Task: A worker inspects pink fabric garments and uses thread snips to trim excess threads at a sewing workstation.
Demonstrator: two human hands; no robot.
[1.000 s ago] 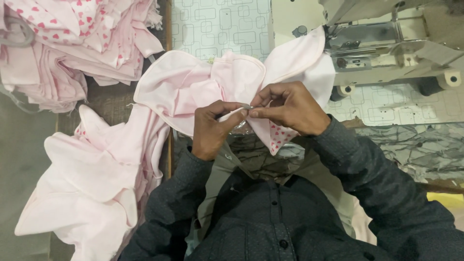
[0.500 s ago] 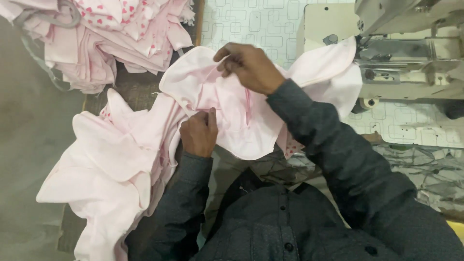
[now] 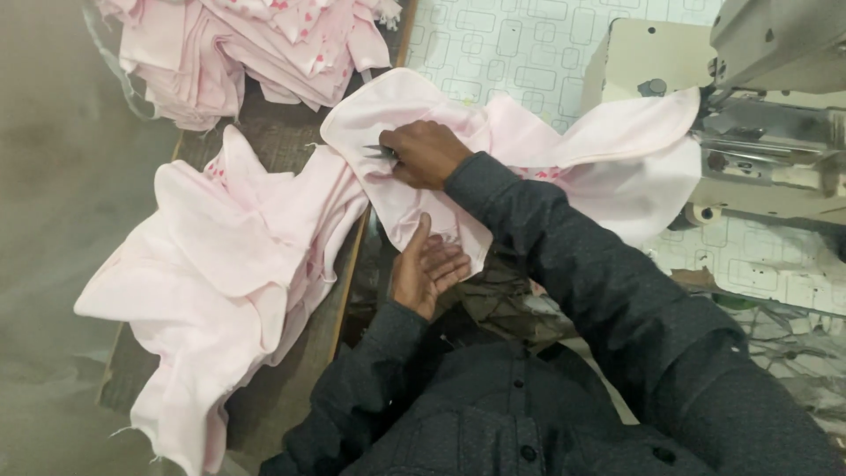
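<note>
Sewing machine [image 3: 775,115] at right; pink garment stack [image 3: 256,53] top left.

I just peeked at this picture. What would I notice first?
Pink cloth is spread over the table's middle, with the right hand pressing on it and holding a small metal tool. The left hand lies palm up under the cloth's near edge. More pink pieces pile at the left, and a sewing machine stands at the right.
</note>
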